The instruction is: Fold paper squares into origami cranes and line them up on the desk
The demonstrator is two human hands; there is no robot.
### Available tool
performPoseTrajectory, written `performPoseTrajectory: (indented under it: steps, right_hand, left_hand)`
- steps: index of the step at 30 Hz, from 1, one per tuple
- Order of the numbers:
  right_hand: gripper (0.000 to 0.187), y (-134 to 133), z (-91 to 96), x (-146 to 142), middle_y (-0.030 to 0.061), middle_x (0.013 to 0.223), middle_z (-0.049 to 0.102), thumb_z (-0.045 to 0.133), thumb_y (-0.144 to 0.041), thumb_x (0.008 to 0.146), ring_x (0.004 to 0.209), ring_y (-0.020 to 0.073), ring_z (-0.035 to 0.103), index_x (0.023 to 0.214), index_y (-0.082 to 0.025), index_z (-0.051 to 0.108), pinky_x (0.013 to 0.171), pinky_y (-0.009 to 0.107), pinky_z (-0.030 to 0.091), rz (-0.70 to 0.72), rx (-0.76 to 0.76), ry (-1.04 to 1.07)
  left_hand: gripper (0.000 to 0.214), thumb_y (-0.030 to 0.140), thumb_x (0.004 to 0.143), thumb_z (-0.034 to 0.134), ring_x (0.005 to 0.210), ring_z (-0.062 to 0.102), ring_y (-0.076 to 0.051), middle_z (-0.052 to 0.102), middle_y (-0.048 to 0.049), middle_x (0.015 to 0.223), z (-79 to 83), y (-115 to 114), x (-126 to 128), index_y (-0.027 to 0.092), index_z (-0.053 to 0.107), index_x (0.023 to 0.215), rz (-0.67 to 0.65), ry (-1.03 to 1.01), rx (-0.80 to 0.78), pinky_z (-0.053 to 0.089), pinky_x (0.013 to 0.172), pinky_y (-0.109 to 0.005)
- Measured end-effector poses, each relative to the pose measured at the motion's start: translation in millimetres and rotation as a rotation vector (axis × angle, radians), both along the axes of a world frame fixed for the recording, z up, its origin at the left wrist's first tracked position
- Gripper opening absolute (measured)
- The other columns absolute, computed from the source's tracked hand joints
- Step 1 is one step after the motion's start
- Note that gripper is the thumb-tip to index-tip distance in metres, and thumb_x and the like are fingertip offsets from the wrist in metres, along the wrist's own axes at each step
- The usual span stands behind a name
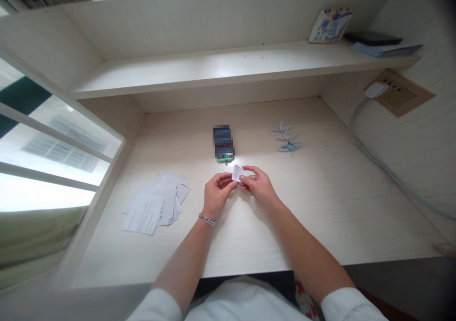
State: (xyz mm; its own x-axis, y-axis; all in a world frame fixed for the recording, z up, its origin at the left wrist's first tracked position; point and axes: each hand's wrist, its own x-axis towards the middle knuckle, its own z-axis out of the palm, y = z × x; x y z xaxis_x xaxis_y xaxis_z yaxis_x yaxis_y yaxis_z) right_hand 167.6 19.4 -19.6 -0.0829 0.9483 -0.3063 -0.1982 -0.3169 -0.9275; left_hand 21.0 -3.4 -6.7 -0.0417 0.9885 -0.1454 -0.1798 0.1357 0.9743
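Note:
Both my hands meet over the middle of the pale wooden desk (320,207). Between them is a small folded white paper (237,172). My left hand (216,194), with a silver bracelet at the wrist, pinches its left edge. My right hand (259,184) pinches its right side with thumb and fingers closed. Just beyond the paper a phone (223,143) lies on the desk. Three small folded paper cranes (287,137) sit to the right of the phone.
A loose pile of white paper sheets (156,203) lies at the left. A window (46,150) borders the desk's left side. A shelf (221,67) above holds a box (329,25) and a dark flat item (372,38). A cable (384,169) runs from a wall socket (395,93).

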Motion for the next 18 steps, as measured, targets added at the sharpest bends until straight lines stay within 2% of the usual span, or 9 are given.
performPoseTrajectory:
  steps: [4,8,12,18]
  right_hand:
    - [0.053,0.4,-2.3,-0.2,-0.0018,0.057,0.062,0.072,-0.040,0.064,0.047,0.0119,0.054,0.108,-0.018,0.054,0.047,0.023,0.042,0.022,0.006,0.007]
    - [0.041,3.2,-5.4,-0.1,-0.0004,0.058,0.062,0.071,-0.045,0.064,0.049,0.0125,0.055,0.091,-0.017,0.058,0.047,0.023,0.043,-0.058,0.009,-0.015]
    - [0.037,6.1,-6.8,2.4,0.0001,0.052,0.060,0.071,-0.047,0.062,0.043,0.0111,0.051,0.078,-0.016,0.059,0.041,0.021,0.037,-0.079,-0.028,-0.030]
    - [0.034,6.5,-5.2,4.7,-0.0015,0.047,0.057,0.072,-0.044,0.062,0.038,0.0092,0.047,0.075,-0.015,0.059,0.037,0.020,0.034,-0.080,-0.058,-0.006]
  left_hand:
    - [0.040,0.031,0.066,0.073,0.080,0.068,-0.021,0.071,-0.0104,0.086,-0.3,-0.3,-0.6,0.012,0.060,0.099,-0.030,0.009,0.006,0.055,0.077,-0.036]
    - [0.041,0.031,0.068,0.072,0.080,0.068,-0.021,0.070,-0.0104,0.087,-0.3,-0.2,-2.2,0.012,0.061,0.102,-0.052,0.010,0.028,0.055,0.076,-0.035]
    - [0.041,0.030,0.069,0.071,0.082,0.067,-0.020,0.070,-0.0111,0.090,-2.5,-0.3,-3.9,0.012,0.063,0.104,-0.070,0.011,0.049,0.055,0.076,-0.034]
    - [0.042,0.027,0.065,0.074,0.080,0.067,-0.019,0.071,-0.0101,0.092,-6.5,-0.4,-3.8,0.013,0.065,0.103,-0.077,0.026,0.055,0.055,0.077,-0.034]
